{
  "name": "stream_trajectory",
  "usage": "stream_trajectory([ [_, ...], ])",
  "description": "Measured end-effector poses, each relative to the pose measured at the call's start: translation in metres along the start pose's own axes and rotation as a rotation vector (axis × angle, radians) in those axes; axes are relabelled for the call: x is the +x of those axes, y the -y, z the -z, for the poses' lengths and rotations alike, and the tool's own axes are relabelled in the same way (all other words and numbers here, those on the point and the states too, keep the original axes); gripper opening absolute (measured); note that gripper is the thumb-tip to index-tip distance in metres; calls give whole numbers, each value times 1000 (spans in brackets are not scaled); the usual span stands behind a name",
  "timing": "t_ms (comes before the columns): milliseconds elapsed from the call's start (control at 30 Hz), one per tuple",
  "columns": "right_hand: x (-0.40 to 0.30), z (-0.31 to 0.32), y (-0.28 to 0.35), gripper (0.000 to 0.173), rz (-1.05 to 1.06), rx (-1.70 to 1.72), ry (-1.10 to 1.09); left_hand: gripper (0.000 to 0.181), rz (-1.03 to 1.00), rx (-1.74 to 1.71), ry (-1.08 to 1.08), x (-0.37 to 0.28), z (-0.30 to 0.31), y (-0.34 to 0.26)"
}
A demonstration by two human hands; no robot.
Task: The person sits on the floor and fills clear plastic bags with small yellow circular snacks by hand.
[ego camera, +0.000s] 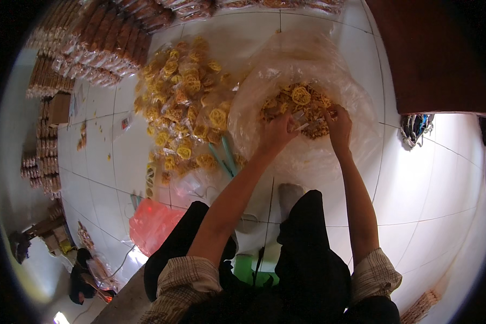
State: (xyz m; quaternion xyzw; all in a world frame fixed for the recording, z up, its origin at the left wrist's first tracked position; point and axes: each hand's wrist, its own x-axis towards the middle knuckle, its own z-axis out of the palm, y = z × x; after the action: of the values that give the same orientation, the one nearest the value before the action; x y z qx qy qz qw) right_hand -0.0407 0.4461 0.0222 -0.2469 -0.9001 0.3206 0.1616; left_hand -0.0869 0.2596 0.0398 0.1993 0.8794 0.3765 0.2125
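Observation:
A large clear plastic sack [243, 113] lies open on the floor before me, with yellow, curly ring-shaped crackers [301, 95] and broken crumbs inside. Over its mouth, my left hand [277, 131] grips a small clear plastic bag [299, 117]. My right hand [340, 125] is at the right side of the mouth, fingers bent close to the crackers; whether it pinches a piece is unclear. Left of the sack spreads a heap of small filled cracker packets [182, 101]. Beside that heap, a teal two-armed hand tool [227, 156] rests near my left forearm.
Stacked packs of brown goods [101, 44] line the far left. A red plastic bag [156, 222] and a yellow strip with dark circles [150, 180] lie at left. Dark red furniture [433, 56] stands right. Another person [81, 275] is at lower left. Something green [245, 267] shows beneath me.

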Motion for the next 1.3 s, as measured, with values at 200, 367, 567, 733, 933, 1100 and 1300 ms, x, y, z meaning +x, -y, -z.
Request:
stream_trajectory([
  [200,-15,26,13,21,-82,238,-4,33,-69,-62,-78,-9,1,-4],
  [367,-17,45,27,20,-330,552,104,33,-69,-59,-45,-13,2,-7],
  [567,-26,50,43,20,-383,672,128,35,-122,-42,-67,-14,2,-9],
  [733,-33,43,41,20,-354,615,137,35,-157,-81,-142,-13,-8,-4],
  [933,-44,47,62,26,-213,446,141,37,-171,-112,-204,-16,-11,-8],
  [1100,-43,69,77,30,-145,325,165,36,-198,-54,-210,-22,4,-23],
  [1300,-45,111,110,28,-62,332,113,37,-267,-44,-249,-36,29,-62],
])
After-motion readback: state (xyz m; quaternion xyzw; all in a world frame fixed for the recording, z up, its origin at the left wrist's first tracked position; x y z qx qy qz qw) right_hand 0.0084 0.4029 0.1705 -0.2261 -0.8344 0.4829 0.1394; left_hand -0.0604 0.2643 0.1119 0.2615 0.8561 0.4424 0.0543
